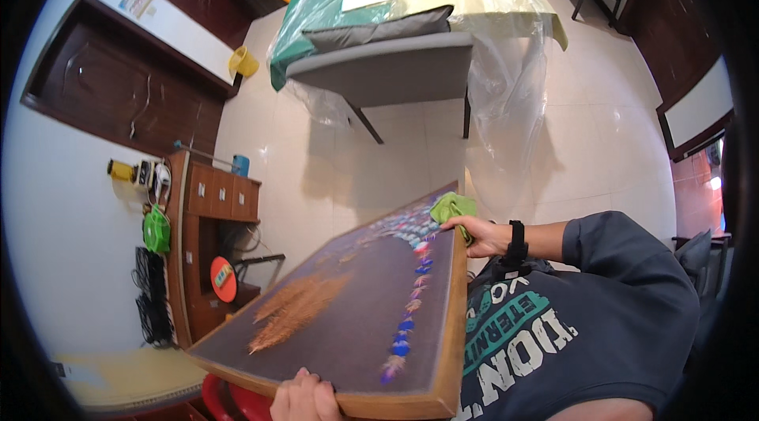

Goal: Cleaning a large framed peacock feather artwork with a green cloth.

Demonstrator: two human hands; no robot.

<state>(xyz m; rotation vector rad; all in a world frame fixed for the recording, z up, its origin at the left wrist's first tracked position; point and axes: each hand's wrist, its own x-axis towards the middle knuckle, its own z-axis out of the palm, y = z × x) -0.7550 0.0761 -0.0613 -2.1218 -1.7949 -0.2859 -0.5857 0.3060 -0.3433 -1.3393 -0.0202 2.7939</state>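
Observation:
A large wooden-framed picture (379, 302) with a dark backing lies tilted in front of me. It bears brown feathery, plume-like decoration and a line of blue, purple and pink pieces. My left hand (305, 398) grips its lower wooden edge, fingers curled over the rim; the thumb is hidden. At the upper right corner, my right hand (483, 236) holds a crumpled green cloth (453, 207) against the frame. That cloth covers part of the multicoloured area at the corner. A black band is around my right wrist.
A grey chair (385, 71) stands beside a table draped in clear plastic (510, 65). To the left are a brown wooden cabinet (222, 190), an orange-red round seat (224, 278) and a yellow bin (244, 62). Part of a red plastic object (243, 400) shows beneath the frame.

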